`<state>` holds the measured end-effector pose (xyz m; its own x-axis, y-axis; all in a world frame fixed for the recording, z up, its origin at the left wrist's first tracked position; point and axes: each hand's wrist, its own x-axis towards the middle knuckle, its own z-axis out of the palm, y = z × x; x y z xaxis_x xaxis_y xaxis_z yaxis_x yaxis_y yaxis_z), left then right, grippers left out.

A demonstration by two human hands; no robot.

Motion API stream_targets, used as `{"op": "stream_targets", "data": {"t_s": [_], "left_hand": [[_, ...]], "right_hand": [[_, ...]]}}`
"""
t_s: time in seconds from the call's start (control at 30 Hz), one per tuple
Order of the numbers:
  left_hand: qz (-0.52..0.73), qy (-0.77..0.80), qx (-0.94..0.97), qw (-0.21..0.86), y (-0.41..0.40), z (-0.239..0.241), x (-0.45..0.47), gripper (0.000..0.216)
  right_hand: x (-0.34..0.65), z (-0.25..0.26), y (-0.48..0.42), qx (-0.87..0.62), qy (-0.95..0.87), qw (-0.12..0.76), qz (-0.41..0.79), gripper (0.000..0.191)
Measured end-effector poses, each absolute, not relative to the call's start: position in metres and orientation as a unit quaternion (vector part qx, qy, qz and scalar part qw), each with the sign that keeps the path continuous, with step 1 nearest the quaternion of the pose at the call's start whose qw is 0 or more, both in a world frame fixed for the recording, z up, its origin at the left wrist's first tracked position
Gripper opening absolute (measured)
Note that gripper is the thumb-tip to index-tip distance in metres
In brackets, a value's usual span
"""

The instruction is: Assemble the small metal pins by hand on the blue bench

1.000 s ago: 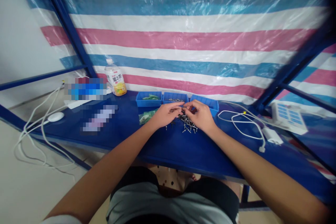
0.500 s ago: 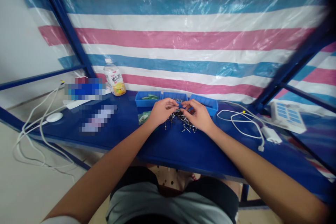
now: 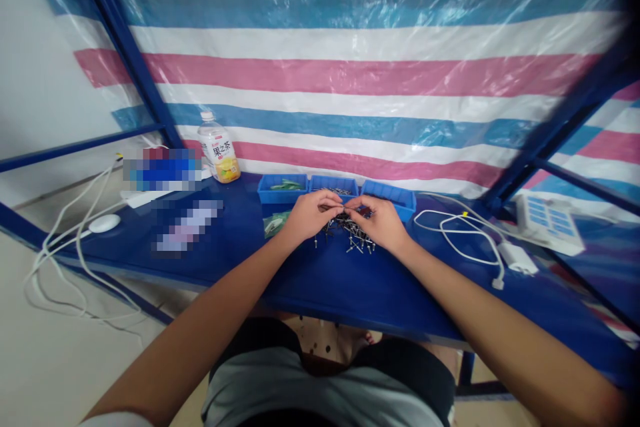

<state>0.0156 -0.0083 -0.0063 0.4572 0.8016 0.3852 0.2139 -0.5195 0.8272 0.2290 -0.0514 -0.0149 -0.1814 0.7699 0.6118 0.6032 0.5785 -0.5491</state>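
Note:
My left hand (image 3: 313,215) and my right hand (image 3: 379,219) meet fingertip to fingertip over a pile of blind rivets (image 3: 357,240), dark with thin silvery shanks, on the blue table (image 3: 330,287). Both hands are closed in a pinch, thumbs against forefingers. A thin piece, apparently one of the rivets, lies between the fingertips, mostly hidden by them. Right behind the hands stands the middle blue bin (image 3: 320,181), with similar metal pieces in it. Beside my left wrist lies a small clear bag (image 3: 275,223) with green contents.
The left blue bin (image 3: 283,197) holds green packets; the right blue bin (image 3: 407,205) is partly covered by my right hand. A drink bottle (image 3: 220,150) stands at the back left. White cables (image 3: 453,230), an adapter (image 3: 519,257) and a white keypad device (image 3: 550,223) lie right.
My fingertips have come together, closing the small gap between the hands. The left hand has lowered slightly and its fingers have closed. The bins and the pile stay put.

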Motion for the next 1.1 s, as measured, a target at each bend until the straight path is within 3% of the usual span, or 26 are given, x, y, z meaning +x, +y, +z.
{"op": "stream_targets", "data": {"t_s": [0.3,0.5,0.87,1.1], "left_hand": [[0.393,0.341,0.785,0.336,-0.0065,-0.0107,0.0153,0.024],[0.397,0.322,0.781,0.359,-0.0106,-0.0061,0.0149,0.05],[0.356,0.283,0.775,0.439,-0.0086,-0.0147,0.0193,0.036],[0.374,0.298,0.776,0.411,-0.0069,-0.0088,0.0159,0.028]], "right_hand": [[0.2291,-0.0151,-0.0519,-0.434,-0.789,0.431,0.063,0.008],[0.2259,-0.0131,-0.0546,-0.439,-0.776,0.435,0.129,0.044],[0.2297,-0.0147,-0.0505,-0.452,-0.751,0.475,0.07,0.011],[0.2256,-0.0133,-0.0519,-0.43,-0.763,0.47,0.104,0.014]]}}
